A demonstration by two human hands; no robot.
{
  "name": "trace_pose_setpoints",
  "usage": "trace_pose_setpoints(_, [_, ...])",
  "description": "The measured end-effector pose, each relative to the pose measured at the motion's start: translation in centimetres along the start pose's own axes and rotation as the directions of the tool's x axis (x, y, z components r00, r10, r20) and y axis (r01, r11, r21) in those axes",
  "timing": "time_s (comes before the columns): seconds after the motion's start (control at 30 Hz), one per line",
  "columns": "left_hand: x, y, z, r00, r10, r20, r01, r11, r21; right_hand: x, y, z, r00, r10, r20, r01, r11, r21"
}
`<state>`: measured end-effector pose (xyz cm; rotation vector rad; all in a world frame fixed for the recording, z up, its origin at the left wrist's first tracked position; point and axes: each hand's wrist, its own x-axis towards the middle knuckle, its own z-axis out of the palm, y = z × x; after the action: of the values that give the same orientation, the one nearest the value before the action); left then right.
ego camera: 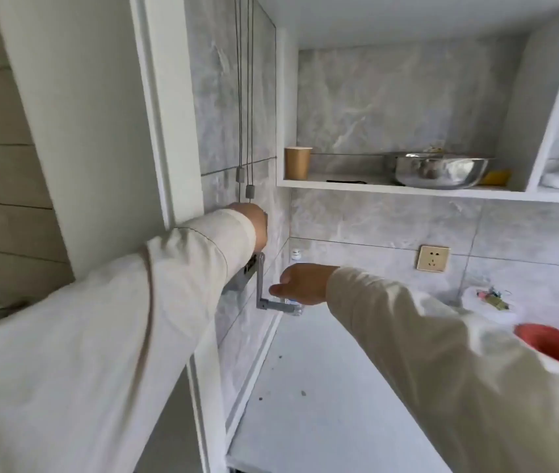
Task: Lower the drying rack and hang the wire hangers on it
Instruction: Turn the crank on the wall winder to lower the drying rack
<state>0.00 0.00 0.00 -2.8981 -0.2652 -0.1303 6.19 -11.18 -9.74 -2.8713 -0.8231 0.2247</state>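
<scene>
The crank handle (260, 285) under the right hand (300, 284) looks like dull grey metal with a clear plastic knob at the grasp, and just above the left hand (252, 216) thin matt grey cables (245, 97) run up the glossy, marble-patterned tile wall (390, 107). Both sleeves (169, 302) are soft, matt, cream cloth. Up and to the right of the right hand's grip, a brown paper cup (297, 162) and a shiny steel bowl (440, 172) sit on a smooth white shelf (356, 184), while below it the white countertop (322, 404) looks smooth and matt with a few dark specks.
</scene>
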Motion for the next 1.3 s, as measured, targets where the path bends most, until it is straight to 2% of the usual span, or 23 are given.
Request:
trace_pose_setpoints(0.1, [1.1,0.2,-0.1,0.997,-0.072,0.028,0.073,0.997,-0.029,2.9,0.9,1.7,0.999,-0.008,0.046,0.004,0.997,0.081])
trace_pose_setpoints(0.2, [2.1,0.1,0.3,0.993,-0.107,0.046,0.109,0.993,-0.036,6.0,1.4,3.9,0.982,-0.052,0.183,0.027,0.990,0.139])
trace_pose_setpoints(0.33, [3.3,-0.6,1.7,0.990,-0.112,-0.085,0.106,0.992,-0.076,7.7,1.8,4.6,0.951,-0.072,0.300,-0.085,0.874,0.478])
trace_pose_setpoints(0.4, [3.5,-0.7,2.3,0.985,-0.090,-0.145,0.080,0.994,-0.074,8.3,2.5,4.8,0.922,-0.087,0.378,-0.135,0.842,0.522])
trace_pose_setpoints(0.47, [3.5,-0.8,2.7,0.982,-0.071,-0.173,0.061,0.996,-0.063,8.9,3.2,4.9,0.918,-0.082,0.389,-0.159,0.821,0.549])
trace_pose_setpoints(0.53, [3.7,-0.9,2.9,0.981,-0.066,-0.181,0.058,0.997,-0.051,9.8,3.9,4.8,0.967,-0.006,0.256,-0.145,0.811,0.567])
trace_pose_setpoints(0.57, [3.7,-0.9,2.9,0.982,-0.072,-0.177,0.065,0.997,-0.046,10.4,4.2,4.6,0.991,0.034,0.128,-0.100,0.826,0.555])
trace_pose_setpoints(0.63, [3.8,-0.9,2.9,0.982,-0.082,-0.173,0.075,0.996,-0.044,11.1,4.8,3.4,0.988,0.072,-0.139,-0.001,0.890,0.456])
trace_pose_setpoints(0.67, [3.8,-0.9,2.8,0.981,-0.086,-0.173,0.080,0.996,-0.037,11.3,4.9,2.4,0.970,0.082,-0.227,0.025,0.901,0.432])
trace_pose_setpoints(0.83, [3.2,-0.6,2.0,0.987,-0.105,-0.121,0.099,0.993,-0.059,11.2,3.5,-4.0,0.886,0.165,-0.434,0.143,0.792,0.594])
trace_pose_setpoints(0.9, [3.0,-0.6,1.8,0.983,-0.140,-0.119,0.121,0.980,-0.155,9.7,2.5,-5.5,0.856,0.155,-0.494,0.239,0.728,0.643])
trace_pose_setpoints(0.97, [3.0,-0.8,1.8,0.961,-0.226,-0.161,0.152,0.915,-0.374,7.5,1.6,-6.0,0.860,0.103,-0.499,0.311,0.670,0.674])
trace_pose_setpoints(1.0, [3.1,-1.0,1.9,0.936,-0.268,-0.227,0.132,0.868,-0.478,6.3,1.3,-6.0,0.874,0.068,-0.482,0.331,0.644,0.690])
trace_pose_setpoints(1.1, [3.2,-1.1,2.0,0.808,-0.367,-0.461,-0.022,0.763,-0.645,3.2,0.4,-5.6,0.907,-0.059,-0.416,0.372,0.571,0.732])
trace_pose_setpoints(1.13, [3.3,-1.1,1.9,0.774,-0.418,-0.475,-0.063,0.696,-0.716,2.3,0.0,-5.6,0.918,-0.107,-0.381,0.368,0.583,0.724])
trace_pose_setpoints(1.2, [3.6,-1.1,1.8,0.739,-0.512,-0.438,-0.130,0.529,-0.838,1.0,-0.7,-5.3,0.946,-0.224,-0.234,0.324,0.677,0.661])
trace_pose_setpoints(1.27, [4.1,-1.1,2.0,0.721,-0.563,-0.403,-0.221,0.364,-0.905,0.7,-1.3,-4.0,0.951,-0.309,0.025,0.244,0.796,0.554])
trace_pose_setpoints(1.3, [4.2,-1.2,2.0,0.715,-0.577,-0.396,-0.260,0.306,-0.916,1.1,-1.3,-2.7,0.942,-0.298,0.157,0.194,0.861,0.470])
